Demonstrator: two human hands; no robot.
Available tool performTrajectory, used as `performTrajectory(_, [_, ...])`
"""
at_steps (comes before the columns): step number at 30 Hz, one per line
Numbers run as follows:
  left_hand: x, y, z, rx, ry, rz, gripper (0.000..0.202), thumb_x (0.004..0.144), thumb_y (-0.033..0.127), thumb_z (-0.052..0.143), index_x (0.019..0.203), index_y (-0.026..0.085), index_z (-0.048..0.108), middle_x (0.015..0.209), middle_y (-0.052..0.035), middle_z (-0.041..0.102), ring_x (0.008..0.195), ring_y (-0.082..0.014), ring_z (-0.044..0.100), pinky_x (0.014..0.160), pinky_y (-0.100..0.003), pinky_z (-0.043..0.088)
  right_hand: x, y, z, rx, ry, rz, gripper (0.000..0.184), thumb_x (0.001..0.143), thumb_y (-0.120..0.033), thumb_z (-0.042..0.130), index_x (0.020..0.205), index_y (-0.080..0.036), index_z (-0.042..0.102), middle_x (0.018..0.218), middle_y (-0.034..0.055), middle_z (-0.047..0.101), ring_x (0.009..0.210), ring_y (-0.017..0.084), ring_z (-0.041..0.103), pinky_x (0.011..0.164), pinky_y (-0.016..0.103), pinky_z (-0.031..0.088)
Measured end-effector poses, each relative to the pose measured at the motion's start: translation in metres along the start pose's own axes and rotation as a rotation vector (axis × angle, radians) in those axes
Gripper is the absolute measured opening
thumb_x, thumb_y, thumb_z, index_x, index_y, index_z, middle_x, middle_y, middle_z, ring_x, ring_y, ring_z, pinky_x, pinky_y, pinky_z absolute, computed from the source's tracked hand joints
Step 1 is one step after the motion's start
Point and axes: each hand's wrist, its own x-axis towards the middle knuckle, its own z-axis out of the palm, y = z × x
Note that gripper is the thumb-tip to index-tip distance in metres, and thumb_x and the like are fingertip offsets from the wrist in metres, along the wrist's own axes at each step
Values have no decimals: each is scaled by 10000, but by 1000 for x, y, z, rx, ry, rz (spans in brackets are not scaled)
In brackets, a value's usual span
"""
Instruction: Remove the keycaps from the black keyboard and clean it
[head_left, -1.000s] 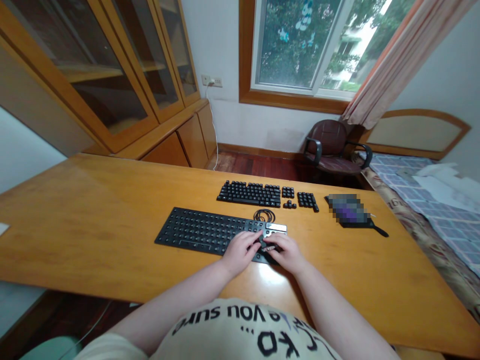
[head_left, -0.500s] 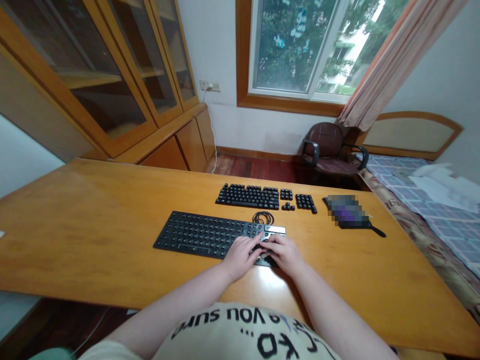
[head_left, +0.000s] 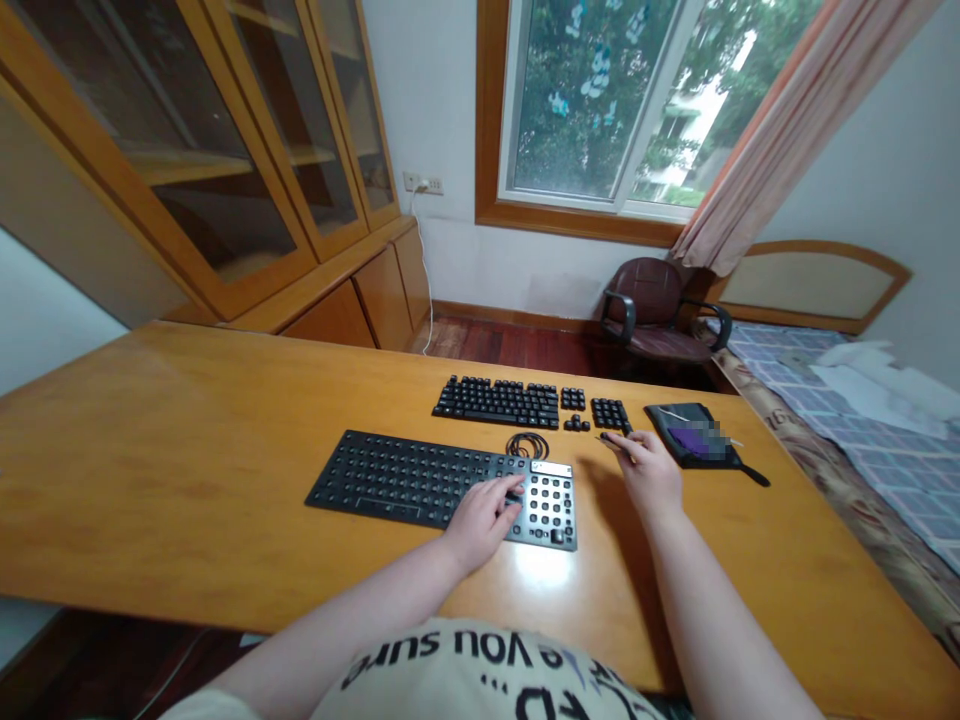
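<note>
A black keyboard base (head_left: 409,470) stripped of most keycaps lies on the desk in front of me. My left hand (head_left: 484,515) rests on its right half, fingers stretched out and thumb apart, gripping nothing I can see. One keycap (head_left: 557,537) sits at the base's lower right corner. Off to the right of the base, my right hand (head_left: 651,475) is raised over the desk, its fingertips pinching a small black keycap (head_left: 607,437). A thin piece also shows at these fingertips, too small to make out. Behind the base, loose keycaps (head_left: 499,403) lie in grouped blocks.
A coiled black cable (head_left: 527,445) lies behind the base. On the right is a black pouch (head_left: 694,437), partly blurred out, with a purple patch and a strap. Beyond the wooden desk (head_left: 187,430) stand a brown armchair (head_left: 652,300), a bed and a glass-door cabinet.
My right hand has left the keyboard base and moved right and forward, now pinching a keycap near the keycap blocks. My left hand stays on the base. The number pad area is uncovered.
</note>
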Motion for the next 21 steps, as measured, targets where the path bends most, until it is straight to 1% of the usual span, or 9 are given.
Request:
performTrajectory(2, [1, -1, 0, 0, 10, -5, 348, 882, 271, 443, 1223, 225, 498, 1057, -39, 646, 807, -168, 567, 841, -360, 439, 3, 15, 9, -81, -61, 43, 258, 873, -341, 500, 981, -257, 718, 882, 42, 631, 729, 161, 605, 577, 245, 438])
performTrajectory(4, [1, -1, 1, 0, 11, -7, 334, 884, 273, 442, 1207, 227, 509, 1052, -37, 647, 792, -165, 567, 829, -353, 443, 2, 24, 21, -125, -124, 51, 264, 877, -330, 488, 1003, -261, 709, 893, 32, 643, 744, 158, 605, 570, 239, 423])
performTrajectory(6, [1, -2, 1, 1, 2, -8, 327, 884, 270, 445, 1200, 228, 512, 1052, -33, 648, 792, -161, 567, 826, -347, 443, 1, 29, 31, -156, -162, 72, 261, 875, -325, 487, 1007, -269, 705, 917, 25, 649, 762, 157, 605, 568, 237, 415])
performTrajectory(8, [1, -1, 1, 0, 0, -12, 322, 883, 264, 447, 1195, 227, 514, 1045, -29, 649, 794, -159, 566, 823, -342, 443, 1, 30, 37, -185, -199, 105, 256, 872, -328, 493, 998, -270, 707, 931, 24, 652, 769, 158, 605, 566, 239, 412])
performTrajectory(11, [0, 0, 0, 0, -1, -13, 316, 883, 259, 445, 1189, 226, 518, 1035, -27, 651, 804, -161, 567, 814, -339, 442, 4, 28, 38, -220, -253, 159, 252, 870, -337, 500, 1001, -274, 705, 942, 26, 654, 777, 162, 605, 565, 242, 414])
performTrajectory(13, [0, 0, -1, 1, -8, -14, 309, 885, 260, 445, 1181, 227, 523, 1032, -27, 651, 808, -163, 567, 812, -339, 442, 5, 26, 37, -242, -284, 172, 259, 861, -322, 511, 1045, -281, 688, 961, 26, 651, 789, 166, 607, 573, 244, 424])
performTrajectory(17, [1, 0, -1, 1, -12, -12, 293, 884, 256, 446, 1161, 220, 538, 1019, -29, 654, 801, -162, 568, 813, -341, 441, 5, 22, 35, -265, -326, 148, 333, 837, -279, 524, 1151, -266, 636, 1030, 42, 640, 843, 188, 612, 621, 262, 459])
performTrajectory(21, [1, 0, 0, -2, -3, -7, 288, 884, 267, 445, 1149, 222, 549, 1006, -34, 656, 806, -166, 572, 814, -338, 442, 6, 20, 35, -267, -342, 142, 385, 822, -260, 520, 1198, -254, 605, 1108, 53, 622, 888, 204, 612, 661, 276, 482])
